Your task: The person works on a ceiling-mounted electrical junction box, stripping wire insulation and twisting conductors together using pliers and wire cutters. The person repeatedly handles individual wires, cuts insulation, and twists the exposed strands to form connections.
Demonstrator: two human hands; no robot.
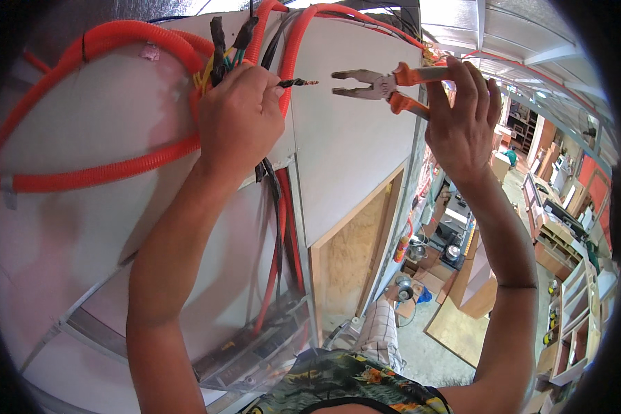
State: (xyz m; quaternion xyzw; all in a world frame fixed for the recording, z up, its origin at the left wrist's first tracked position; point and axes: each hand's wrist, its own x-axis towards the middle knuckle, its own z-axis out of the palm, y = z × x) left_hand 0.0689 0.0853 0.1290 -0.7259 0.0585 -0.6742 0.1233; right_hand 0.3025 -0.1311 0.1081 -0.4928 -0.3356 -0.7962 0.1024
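Note:
My left hand [240,114] is closed round a black-wrapped wire [295,82], whose bare twisted copper end points to the right. Above that hand stand other wire ends [218,48] wrapped in black tape, with green and yellow wires [205,77] beside them. Combination pliers [376,85] with orange and grey handles are held in my right hand [466,114]. Their jaws are spread and face the copper end, a short gap away from it. Part of the wire bundle is hidden behind my left hand.
Orange corrugated conduit [103,169] loops across the white wall panels [359,138]. Black and red cables [286,228] hang down below my left hand. A wooden door [355,255] is set below the panel. Boards [462,324], pots [405,286] and wooden furniture [576,324] stand lower right.

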